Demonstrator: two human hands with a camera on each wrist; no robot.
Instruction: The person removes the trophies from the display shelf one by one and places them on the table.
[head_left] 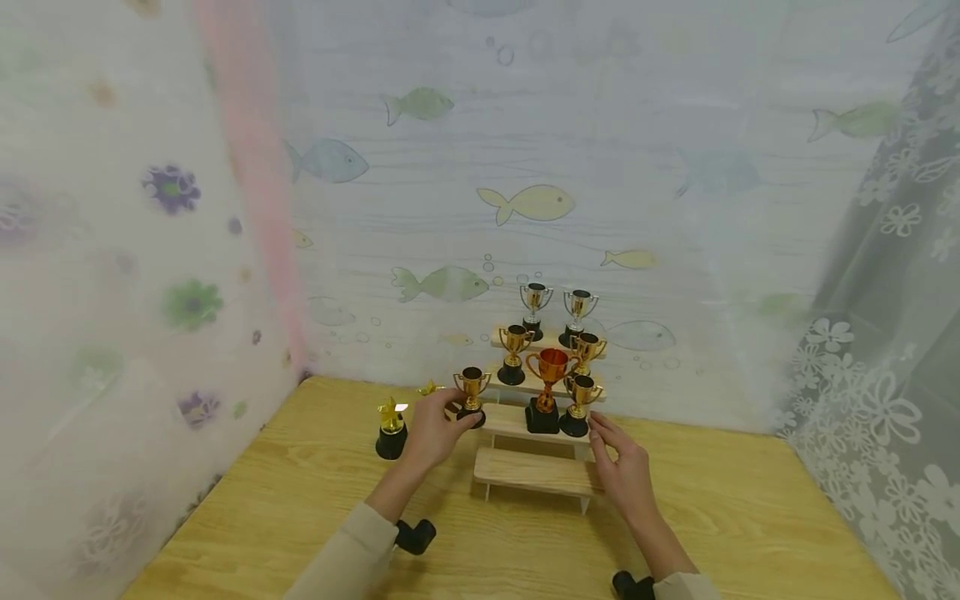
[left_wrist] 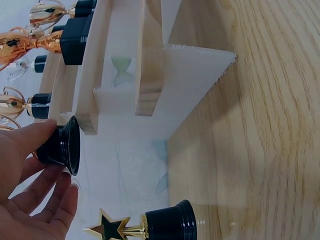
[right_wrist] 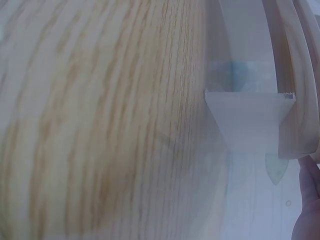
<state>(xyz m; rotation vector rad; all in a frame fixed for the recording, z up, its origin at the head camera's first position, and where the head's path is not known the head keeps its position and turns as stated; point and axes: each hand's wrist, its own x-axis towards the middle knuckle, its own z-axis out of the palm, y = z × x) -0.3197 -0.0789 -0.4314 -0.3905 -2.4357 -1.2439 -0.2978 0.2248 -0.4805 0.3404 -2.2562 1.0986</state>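
Observation:
My left hand (head_left: 435,429) pinches a small gold trophy cup (head_left: 472,383) by its black base (left_wrist: 60,145). The cup is upright at the left end of a tiered wooden stand (head_left: 536,471), beside the second step from the bottom. My right hand (head_left: 622,471) is at the stand's right side, fingertips right at the end of that step, near another gold cup (head_left: 581,393). An orange-bronze trophy cup (head_left: 552,371) on a square black base stands left of that cup. In the right wrist view only part of the right hand (right_wrist: 309,200) shows, under the step's end.
Two gold cups (head_left: 514,343) occupy the step above, and two silver cups (head_left: 535,300) the top. A gold star trophy (head_left: 391,429) stands on the wooden table (head_left: 712,500) to the left. Another star (head_left: 430,388) shows behind my left hand. Patterned curtains (head_left: 525,125) enclose the table.

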